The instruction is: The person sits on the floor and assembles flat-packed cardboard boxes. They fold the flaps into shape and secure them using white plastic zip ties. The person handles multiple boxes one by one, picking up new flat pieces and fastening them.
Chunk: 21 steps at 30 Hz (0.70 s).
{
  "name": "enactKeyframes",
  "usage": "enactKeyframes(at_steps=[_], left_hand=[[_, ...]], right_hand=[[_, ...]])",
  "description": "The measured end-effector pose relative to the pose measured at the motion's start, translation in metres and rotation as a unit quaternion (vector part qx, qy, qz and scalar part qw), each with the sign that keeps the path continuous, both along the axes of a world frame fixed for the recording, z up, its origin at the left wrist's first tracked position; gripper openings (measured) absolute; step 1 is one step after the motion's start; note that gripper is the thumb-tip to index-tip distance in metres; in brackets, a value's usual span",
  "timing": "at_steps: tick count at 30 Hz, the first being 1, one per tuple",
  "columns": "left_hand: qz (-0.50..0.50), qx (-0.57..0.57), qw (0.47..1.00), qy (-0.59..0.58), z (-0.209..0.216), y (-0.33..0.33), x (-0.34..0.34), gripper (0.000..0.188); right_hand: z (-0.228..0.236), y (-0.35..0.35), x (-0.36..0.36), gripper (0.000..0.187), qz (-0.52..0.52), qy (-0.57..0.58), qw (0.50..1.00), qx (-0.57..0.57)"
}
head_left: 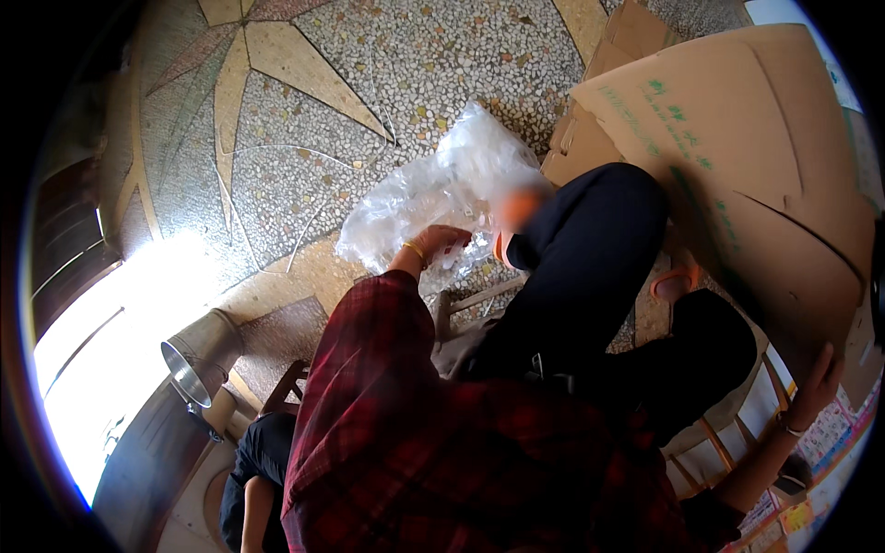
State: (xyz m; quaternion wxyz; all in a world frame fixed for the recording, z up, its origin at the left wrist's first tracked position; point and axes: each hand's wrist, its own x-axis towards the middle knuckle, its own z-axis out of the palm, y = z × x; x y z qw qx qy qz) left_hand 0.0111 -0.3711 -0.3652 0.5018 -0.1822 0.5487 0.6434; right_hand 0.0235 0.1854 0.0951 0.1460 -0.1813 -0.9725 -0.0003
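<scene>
While L hand [441,241] bends over plastic [396,207], grip unclear, R hand [815,394] flat agst cardboard [747,111].

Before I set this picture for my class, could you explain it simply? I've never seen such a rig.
There is no machine here. A wide fisheye camera, worn on the head, looks down past the wearer's own bare arms, so straight edges bend near the rim. The left hand is at a crumpled heap of clear plastic on the speckled floor. The right hand is against a large piece of cardboard. How firmly the fingers grip either one is hard to tell. A metal bucket shows at lower left.
</scene>
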Motion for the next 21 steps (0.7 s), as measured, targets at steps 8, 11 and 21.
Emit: enactKeyframes(at_steps=[8, 11, 21], left_hand=[[-0.437, -0.233, 0.792, 0.357, -0.006, 0.001, 0.029, 0.029], [-0.346, -0.194, 0.789, 0.470, 0.008, 0.002, 0.033, 0.020], [0.045, -0.053, 0.931, 0.359, 0.301, 0.064, -0.048, 0.018]], right_hand=[[-0.003, -0.036, 0.009, 0.027, 0.050, -0.015, 0.998, 0.022], [0.014, -0.069, 0.002, 0.020, 0.133, 0.019, 0.991, 0.001], [0.032, -0.061, 0.012, 0.015, 0.198, 0.111, 0.973, -0.044]])
